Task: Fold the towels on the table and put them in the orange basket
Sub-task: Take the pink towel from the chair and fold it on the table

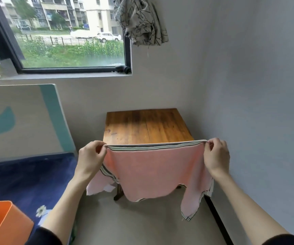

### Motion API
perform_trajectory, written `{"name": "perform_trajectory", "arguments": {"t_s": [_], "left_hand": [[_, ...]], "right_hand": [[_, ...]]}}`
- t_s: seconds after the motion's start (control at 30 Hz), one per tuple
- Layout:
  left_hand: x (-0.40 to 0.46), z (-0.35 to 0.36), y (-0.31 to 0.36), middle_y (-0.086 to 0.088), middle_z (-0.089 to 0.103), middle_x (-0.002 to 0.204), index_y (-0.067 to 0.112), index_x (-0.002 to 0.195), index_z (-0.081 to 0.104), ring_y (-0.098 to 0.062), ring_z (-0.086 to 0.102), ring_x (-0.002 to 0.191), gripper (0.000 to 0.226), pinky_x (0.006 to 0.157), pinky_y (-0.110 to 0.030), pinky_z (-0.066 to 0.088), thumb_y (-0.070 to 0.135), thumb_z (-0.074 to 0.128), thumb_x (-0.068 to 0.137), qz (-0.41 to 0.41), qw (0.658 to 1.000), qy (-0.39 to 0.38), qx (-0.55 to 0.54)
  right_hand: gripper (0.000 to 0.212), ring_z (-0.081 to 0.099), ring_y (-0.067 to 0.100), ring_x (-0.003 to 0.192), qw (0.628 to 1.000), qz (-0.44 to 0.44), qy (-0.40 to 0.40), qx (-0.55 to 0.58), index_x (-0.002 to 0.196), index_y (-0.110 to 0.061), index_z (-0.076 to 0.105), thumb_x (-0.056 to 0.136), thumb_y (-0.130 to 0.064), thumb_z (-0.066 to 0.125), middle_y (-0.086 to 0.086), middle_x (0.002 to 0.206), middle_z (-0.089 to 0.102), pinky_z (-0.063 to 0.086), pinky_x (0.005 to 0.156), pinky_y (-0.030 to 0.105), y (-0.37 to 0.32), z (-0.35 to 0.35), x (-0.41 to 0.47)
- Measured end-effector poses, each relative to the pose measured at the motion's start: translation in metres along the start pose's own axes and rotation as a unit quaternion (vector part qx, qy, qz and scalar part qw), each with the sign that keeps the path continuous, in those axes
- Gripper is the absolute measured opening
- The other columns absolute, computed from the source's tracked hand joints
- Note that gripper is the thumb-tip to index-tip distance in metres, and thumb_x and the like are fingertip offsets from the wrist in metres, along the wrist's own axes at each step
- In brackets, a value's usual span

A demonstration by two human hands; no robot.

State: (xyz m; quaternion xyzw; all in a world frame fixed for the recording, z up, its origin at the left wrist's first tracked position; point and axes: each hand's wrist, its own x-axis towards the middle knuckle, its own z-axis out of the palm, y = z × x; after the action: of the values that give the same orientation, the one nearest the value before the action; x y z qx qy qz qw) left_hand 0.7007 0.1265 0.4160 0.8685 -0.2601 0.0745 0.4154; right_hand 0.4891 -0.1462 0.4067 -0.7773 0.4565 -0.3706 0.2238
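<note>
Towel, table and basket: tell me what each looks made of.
Pink towel: soft woven cloth, probably cotton terry; matte, drapes limply, striped woven borders.
Table: wood, varnished; visible grain, plank seam and a sheen.
Orange basket: likely moulded plastic; smooth, uniform colour, thin rigid wall with a cut-out handle.

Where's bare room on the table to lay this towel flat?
The table top shows bare wood from the back wall to the towel edge stretched between left hand and right hand. The near edge is hidden behind the towel. The basket sits lower left.
</note>
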Motion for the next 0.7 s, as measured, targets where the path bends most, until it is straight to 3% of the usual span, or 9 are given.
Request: {"name": "perform_trajectory", "arguments": {"t_s": [0.13, 0.27, 0.5, 0.7], "left_hand": [[0.029, 0.023, -0.023, -0.007, 0.07, 0.088, 0.009, 0.093, 0.071, -0.017, 0.06, 0.08, 0.012, 0.073, -0.025, 0.041, 0.013, 0.06, 0.088, -0.069, 0.996, -0.046, -0.013], [0.061, 0.042, -0.033, -0.001, 0.068, 0.082, 0.013, 0.089, 0.072, -0.016, 0.06, 0.08, 0.01, 0.071, -0.025, 0.039, 0.018, 0.065, 0.086, -0.081, 0.995, -0.065, 0.005], [0.117, 0.079, -0.034, 0.002, 0.066, 0.075, 0.018, 0.082, 0.07, -0.008, 0.056, 0.069, 0.01, 0.058, -0.015, 0.038, 0.027, 0.066, 0.085, -0.077, 0.984, -0.15, 0.055], [0.175, 0.119, -0.045, 0.004, 0.064, 0.071, 0.022, 0.081, 0.067, -0.011, 0.056, 0.067, 0.01, 0.058, -0.02, 0.04, 0.029, 0.064, 0.087, -0.08, 0.97, -0.208, 0.1]], "right_hand": [[0.013, 0.047, 0.021, 0.075, 0.996, 0.036, -0.073, 0.026, 0.088, -0.01, 0.057, 0.095, -0.014, 0.048, 0.007, 0.085, 0.058, 0.033, 0.061, 0.025, 0.0, 0.038, 0.03], [0.008, 0.051, 0.017, 0.073, 0.985, 0.094, -0.142, 0.034, 0.083, -0.012, 0.063, 0.088, -0.017, 0.06, 0.005, 0.082, 0.062, 0.036, 0.067, 0.024, 0.006, 0.061, 0.075], [0.015, 0.05, 0.008, 0.063, 0.976, 0.046, -0.209, -0.049, 0.068, -0.02, 0.065, 0.082, -0.026, 0.067, -0.006, 0.066, 0.059, 0.031, 0.049, 0.018, 0.021, 0.093, 0.156], [0.014, 0.055, 0.019, 0.073, 0.963, 0.023, -0.236, -0.13, 0.077, -0.02, 0.071, 0.081, -0.033, 0.068, -0.002, 0.074, 0.064, 0.038, 0.06, 0.023, 0.028, 0.138, 0.207]]}}
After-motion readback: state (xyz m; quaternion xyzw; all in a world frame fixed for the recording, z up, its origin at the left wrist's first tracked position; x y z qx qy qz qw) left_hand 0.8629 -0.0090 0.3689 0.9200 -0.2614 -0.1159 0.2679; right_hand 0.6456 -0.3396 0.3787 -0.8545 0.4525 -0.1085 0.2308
